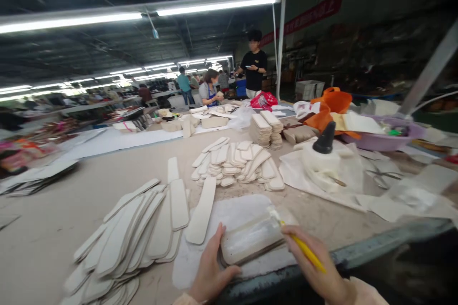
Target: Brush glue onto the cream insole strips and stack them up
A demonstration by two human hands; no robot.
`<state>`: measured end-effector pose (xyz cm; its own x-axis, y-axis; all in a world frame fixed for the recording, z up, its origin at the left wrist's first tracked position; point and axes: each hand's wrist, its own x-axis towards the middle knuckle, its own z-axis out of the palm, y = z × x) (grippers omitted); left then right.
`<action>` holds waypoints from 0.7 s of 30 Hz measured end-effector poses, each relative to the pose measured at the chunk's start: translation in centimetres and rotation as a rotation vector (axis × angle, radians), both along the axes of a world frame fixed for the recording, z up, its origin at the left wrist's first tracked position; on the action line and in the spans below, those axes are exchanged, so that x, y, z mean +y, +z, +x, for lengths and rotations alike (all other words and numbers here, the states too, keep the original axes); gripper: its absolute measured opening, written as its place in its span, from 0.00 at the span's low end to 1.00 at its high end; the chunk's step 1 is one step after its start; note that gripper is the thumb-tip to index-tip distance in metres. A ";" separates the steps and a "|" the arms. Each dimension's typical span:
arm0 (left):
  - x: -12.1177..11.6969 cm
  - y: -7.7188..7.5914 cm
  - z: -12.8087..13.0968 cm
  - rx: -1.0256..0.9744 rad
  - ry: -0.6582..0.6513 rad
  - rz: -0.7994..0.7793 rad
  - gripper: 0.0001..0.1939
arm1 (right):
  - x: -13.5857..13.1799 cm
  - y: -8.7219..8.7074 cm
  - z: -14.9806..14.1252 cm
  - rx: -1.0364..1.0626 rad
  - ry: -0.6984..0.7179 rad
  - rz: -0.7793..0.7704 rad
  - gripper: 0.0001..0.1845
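My right hand [317,259] is closed round a brush with a yellow handle [308,252]. The brush's pale tip rests at the far right part of a stack of flat, round-cornered pale pieces [252,238], whose top looks wet and shiny. My left hand [214,267] spans the left end of this stack, fingers at the far corner and thumb at the near side. Beneath the stack lies a white sheet [193,267]. Long pale strips [125,233] are fanned out on the left, and one single strip [202,212] lies partly on the sheet.
Beyond the stack are a heap of shorter pale pieces [232,162] and neat piles [265,128]. At right stand a white container with a black cone-shaped top [325,140], scissors [384,174] and a purple basin [372,142]. The table edge [358,248] runs close by. Other people are in the background.
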<state>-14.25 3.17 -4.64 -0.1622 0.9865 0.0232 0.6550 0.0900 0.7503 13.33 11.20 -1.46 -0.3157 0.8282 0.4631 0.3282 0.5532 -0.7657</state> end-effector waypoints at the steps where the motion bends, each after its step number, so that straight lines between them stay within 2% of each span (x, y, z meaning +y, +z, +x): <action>1: -0.2 0.1 -0.3 0.016 -0.010 0.028 0.50 | 0.2 -0.3 0.3 0.064 -0.052 -0.017 0.11; 2: -0.3 0.1 -0.8 0.047 -0.012 0.066 0.49 | 0.5 -0.6 0.5 0.107 -0.109 -0.042 0.12; 4: -0.3 0.5 -2.2 0.182 0.037 0.121 0.40 | 1.2 -1.1 1.0 0.136 -0.204 -0.085 0.13; 6: -0.1 1.2 -3.9 0.378 0.135 0.098 0.29 | 1.7 -1.6 1.3 0.130 -0.226 -0.122 0.13; 8: 0.3 1.9 -5.6 0.514 0.203 0.031 0.24 | 1.8 -1.9 1.4 0.125 -0.189 -0.137 0.13; 12: 0.9 2.8 -7.1 0.565 0.156 -0.027 0.19 | 1.6 -1.7 0.9 0.142 -0.141 -0.117 0.13; 21: 1.8 3.7 -7.0 0.656 0.068 -0.089 0.14 | 1.2 -0.2 -0.2 0.257 -0.094 -0.150 0.10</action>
<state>-21.23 4.97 -0.98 -0.2040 0.9773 0.0569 0.9639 0.1904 0.1862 13.10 12.43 -1.66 -0.1225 0.9134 0.3882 0.1578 0.4041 -0.9010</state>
